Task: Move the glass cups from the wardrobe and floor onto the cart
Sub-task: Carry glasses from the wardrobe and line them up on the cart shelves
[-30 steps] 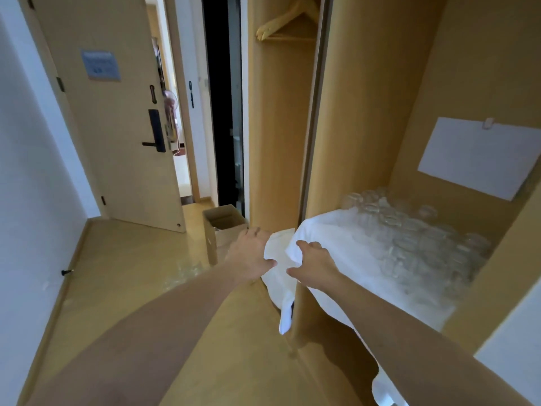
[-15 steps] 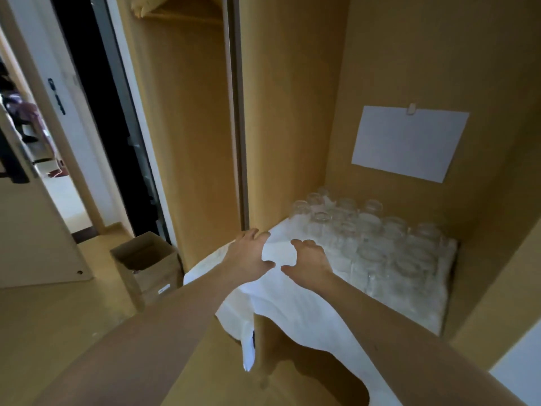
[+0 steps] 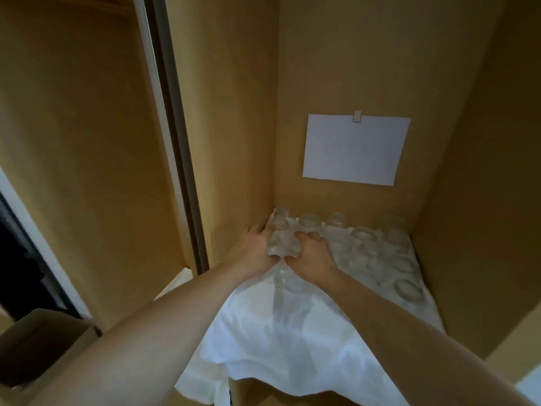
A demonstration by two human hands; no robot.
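Observation:
Several clear glass cups (image 3: 377, 253) stand upside down on a white cloth (image 3: 292, 332) that covers the wardrobe shelf. At the shelf's back left corner my left hand (image 3: 254, 247) and my right hand (image 3: 310, 253) press from either side on a small cluster of glass cups (image 3: 282, 244). My fingers curl around the cluster's outer cups. The cups look blurred, so I cannot tell how many the cluster holds or whether it is lifted off the cloth. The cart is out of view.
The wardrobe's wooden walls (image 3: 234, 112) close in the shelf on the left, back and right. A white sheet of paper (image 3: 355, 149) is clipped to the back wall. An open cardboard box (image 3: 41, 344) sits on the floor at lower left, beside the sliding door frame (image 3: 172, 127).
My view swung right from the room's door to the wardrobe shelf. Both hands left the cloth's front edge, reached to the back left corner and closed around a cluster of cups.

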